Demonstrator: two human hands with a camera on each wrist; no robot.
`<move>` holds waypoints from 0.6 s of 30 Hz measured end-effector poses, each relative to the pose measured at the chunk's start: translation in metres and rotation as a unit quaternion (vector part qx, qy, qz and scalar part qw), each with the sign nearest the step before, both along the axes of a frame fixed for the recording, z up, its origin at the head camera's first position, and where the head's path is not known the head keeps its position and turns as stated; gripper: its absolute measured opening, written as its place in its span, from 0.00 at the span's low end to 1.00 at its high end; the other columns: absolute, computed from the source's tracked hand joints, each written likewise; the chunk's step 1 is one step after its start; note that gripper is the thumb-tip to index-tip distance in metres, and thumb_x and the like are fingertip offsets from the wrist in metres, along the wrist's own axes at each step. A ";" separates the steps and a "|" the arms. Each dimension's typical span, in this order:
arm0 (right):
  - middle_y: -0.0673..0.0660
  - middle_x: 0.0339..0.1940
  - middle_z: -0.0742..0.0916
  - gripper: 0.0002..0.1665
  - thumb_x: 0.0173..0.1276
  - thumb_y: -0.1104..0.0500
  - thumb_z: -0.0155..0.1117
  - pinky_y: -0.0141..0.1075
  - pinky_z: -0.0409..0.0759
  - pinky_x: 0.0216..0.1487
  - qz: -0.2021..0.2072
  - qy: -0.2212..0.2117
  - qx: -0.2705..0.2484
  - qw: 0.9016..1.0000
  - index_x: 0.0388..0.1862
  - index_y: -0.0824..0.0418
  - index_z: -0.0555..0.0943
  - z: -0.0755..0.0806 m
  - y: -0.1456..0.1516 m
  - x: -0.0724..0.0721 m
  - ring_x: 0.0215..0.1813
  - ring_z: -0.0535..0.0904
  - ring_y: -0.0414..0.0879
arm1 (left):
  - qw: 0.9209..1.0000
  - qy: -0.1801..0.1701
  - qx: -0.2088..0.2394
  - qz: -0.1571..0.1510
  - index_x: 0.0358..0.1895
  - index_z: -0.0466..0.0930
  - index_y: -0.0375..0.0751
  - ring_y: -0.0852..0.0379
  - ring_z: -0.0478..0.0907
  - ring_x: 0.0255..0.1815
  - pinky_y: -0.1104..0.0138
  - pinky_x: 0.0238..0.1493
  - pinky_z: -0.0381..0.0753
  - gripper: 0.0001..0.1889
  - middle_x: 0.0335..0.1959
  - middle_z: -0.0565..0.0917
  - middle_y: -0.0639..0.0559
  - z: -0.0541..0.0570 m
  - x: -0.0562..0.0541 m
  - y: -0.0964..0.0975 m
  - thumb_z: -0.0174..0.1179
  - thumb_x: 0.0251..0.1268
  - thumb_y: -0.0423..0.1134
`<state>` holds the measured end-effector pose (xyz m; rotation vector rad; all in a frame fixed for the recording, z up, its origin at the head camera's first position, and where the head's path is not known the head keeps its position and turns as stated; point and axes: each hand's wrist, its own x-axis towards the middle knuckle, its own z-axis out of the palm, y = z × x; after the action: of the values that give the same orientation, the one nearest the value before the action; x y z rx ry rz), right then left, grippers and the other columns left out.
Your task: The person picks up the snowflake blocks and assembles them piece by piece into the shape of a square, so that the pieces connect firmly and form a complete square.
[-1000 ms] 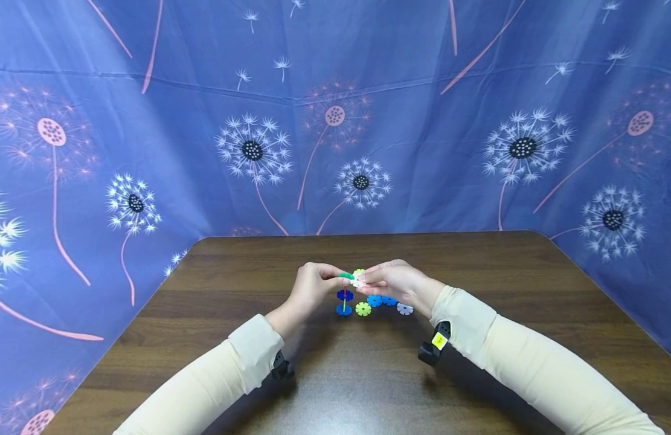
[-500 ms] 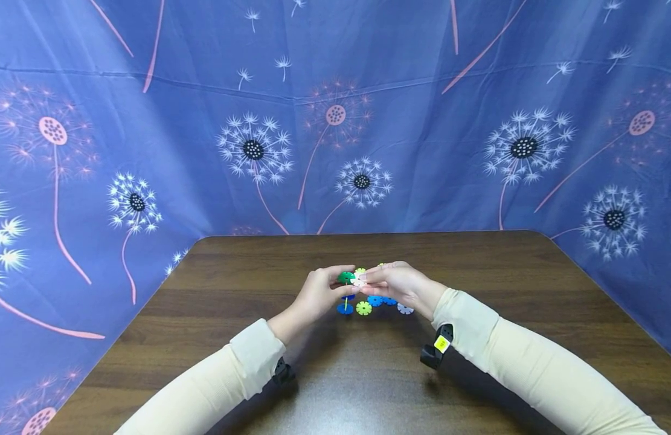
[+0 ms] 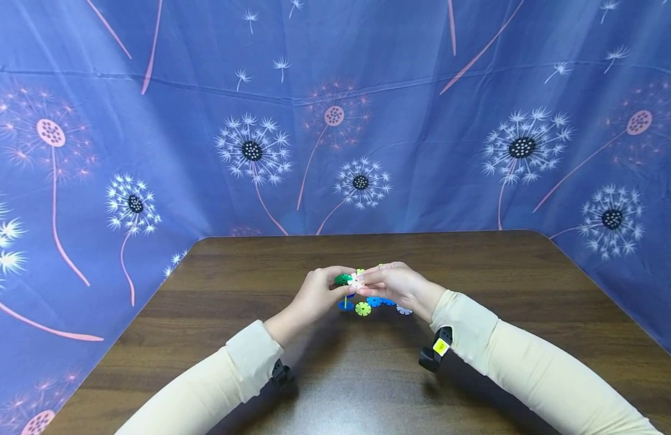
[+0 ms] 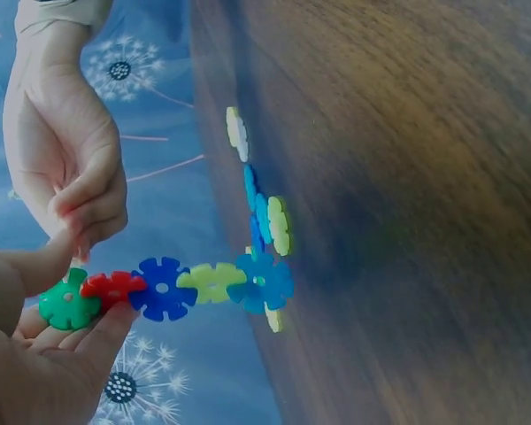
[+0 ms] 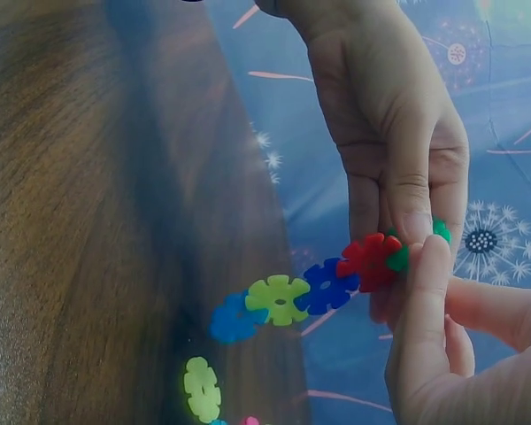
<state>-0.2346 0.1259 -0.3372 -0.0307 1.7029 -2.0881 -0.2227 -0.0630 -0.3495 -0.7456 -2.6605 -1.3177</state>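
My left hand (image 3: 316,293) holds the top of an upright chain of interlocking plastic snowflake discs. In the left wrist view the chain runs from a green disc (image 4: 68,301) through a red disc (image 4: 113,288), a dark blue disc (image 4: 162,288) and a yellow-green disc (image 4: 214,282) to a blue disc (image 4: 261,283). My right hand (image 3: 397,284) pinches a whitish disc (image 3: 356,281) against the side of the green disc. Whether the two slots are joined cannot be made out. In the right wrist view, fingertips hide most of this contact.
Below my right hand, a yellow-green disc (image 3: 363,309), blue discs (image 3: 374,301) and a pale disc (image 3: 404,311) lie on the wooden table (image 3: 357,374). More yellow-green discs peek out behind the fingers. A blue dandelion-print cloth (image 3: 411,109) hangs behind the table.
My left fingers have shifted their grip: the thumb is lower and covers the red disc. The green disc has turned to show more of its face. My right hand stays almost still.
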 end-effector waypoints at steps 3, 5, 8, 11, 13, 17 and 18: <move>0.58 0.29 0.84 0.11 0.68 0.72 0.57 0.30 0.84 0.38 -0.004 -0.004 -0.003 1.000 0.48 0.77 0.74 0.000 0.000 0.000 0.29 0.85 0.42 | 0.999 -0.027 0.020 -0.004 0.55 0.81 0.38 0.53 0.85 0.48 0.64 0.47 0.83 0.19 0.49 0.86 0.45 0.000 -0.001 -0.001 0.66 0.62 0.39; 0.58 0.30 0.84 0.09 0.68 0.72 0.57 0.30 0.84 0.39 -0.008 -0.011 -0.009 1.000 0.46 0.76 0.76 0.000 0.000 0.001 0.30 0.85 0.42 | 0.998 -0.047 0.039 -0.005 0.55 0.81 0.39 0.50 0.85 0.48 0.63 0.47 0.84 0.19 0.50 0.86 0.44 -0.001 -0.001 -0.002 0.66 0.62 0.39; 0.58 0.31 0.84 0.05 0.68 0.71 0.56 0.29 0.84 0.39 -0.012 -0.021 -0.016 1.000 0.39 0.71 0.78 0.000 0.001 0.001 0.31 0.85 0.42 | 0.995 -0.070 0.072 -0.013 0.55 0.81 0.39 0.50 0.85 0.46 0.64 0.44 0.84 0.19 0.49 0.86 0.43 -0.004 -0.003 -0.003 0.67 0.61 0.38; 0.56 0.30 0.85 0.06 0.69 0.70 0.56 0.29 0.83 0.38 -0.018 -0.022 -0.016 0.999 0.34 0.67 0.80 -0.001 0.001 0.002 0.30 0.85 0.42 | 0.990 -0.089 0.109 -0.031 0.55 0.80 0.38 0.50 0.85 0.44 0.65 0.42 0.84 0.19 0.49 0.85 0.42 -0.007 -0.004 -0.002 0.67 0.60 0.36; 0.55 0.29 0.85 0.06 0.68 0.70 0.57 0.29 0.83 0.38 -0.020 -0.015 -0.014 1.000 0.33 0.66 0.81 -0.002 0.000 0.003 0.30 0.84 0.41 | 0.987 -0.099 0.124 -0.034 0.56 0.80 0.38 0.52 0.85 0.44 0.66 0.43 0.83 0.20 0.50 0.84 0.42 -0.009 -0.004 -0.002 0.68 0.59 0.35; 0.55 0.29 0.85 0.05 0.67 0.71 0.59 0.29 0.83 0.37 -0.022 0.001 -0.006 1.000 0.37 0.70 0.81 -0.004 -0.002 0.004 0.29 0.85 0.41 | 0.982 -0.116 0.148 -0.018 0.54 0.81 0.38 0.55 0.84 0.42 0.66 0.43 0.84 0.19 0.50 0.84 0.42 -0.012 -0.004 0.000 0.69 0.57 0.34; 0.55 0.29 0.86 0.05 0.67 0.71 0.59 0.29 0.83 0.38 -0.022 0.004 -0.004 1.000 0.40 0.71 0.81 -0.005 -0.003 0.004 0.30 0.85 0.41 | 0.982 -0.115 0.150 -0.011 0.53 0.82 0.38 0.57 0.84 0.41 0.67 0.42 0.84 0.19 0.49 0.85 0.42 -0.013 -0.004 0.000 0.69 0.57 0.34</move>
<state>-0.2310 0.1231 -0.3419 -0.0030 1.7147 -2.1296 -0.2269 -0.0630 -0.3623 -0.6167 -2.5291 -1.8595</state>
